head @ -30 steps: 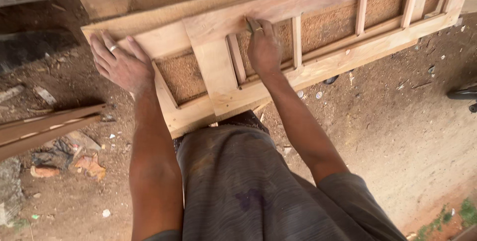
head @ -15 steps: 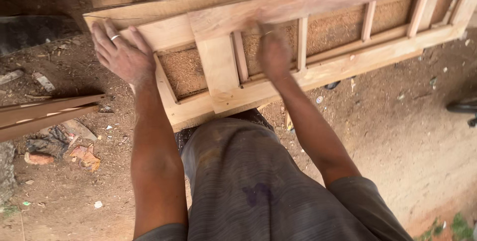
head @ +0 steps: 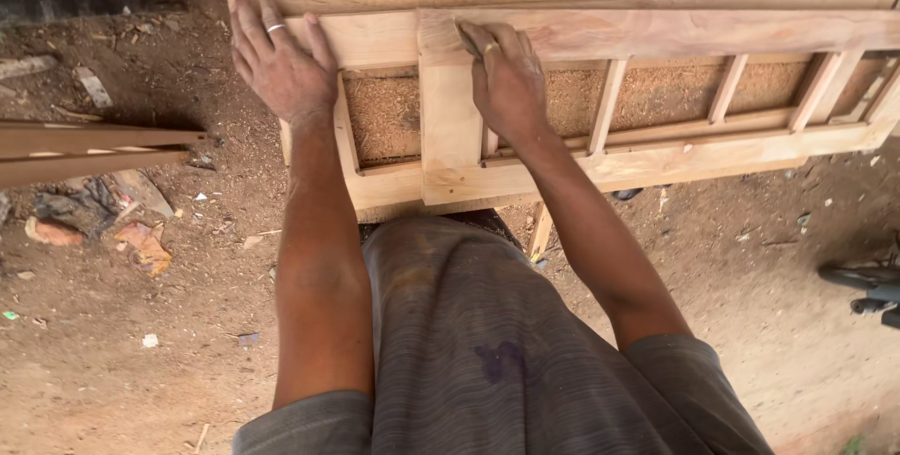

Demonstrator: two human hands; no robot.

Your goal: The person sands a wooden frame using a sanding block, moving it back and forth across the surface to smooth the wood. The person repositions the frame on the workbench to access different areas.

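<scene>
**Hands flat on a wooden frame**

Grey cloth (head: 487,361) of the person's own clothing fills the bottom of the view, with both bare forearms reaching away from it. Past it lies a pale wooden frame (head: 450,127), set across the view above sawdust-strewn dirt ground (head: 169,324), its near rail just beyond the cloth and its thin upright slats (head: 607,104) running off to the right. The left hand (head: 279,66) lies open on the frame's left end, fingers spread and palm down, a ring on one finger; it grips nothing. The right hand (head: 506,80) presses on the far rail just right of the broad upright, fingers curled over something small and thin; what it is cannot be told. Left of the frame, dark wooden strips (head: 84,148) lie on the ground.
</scene>
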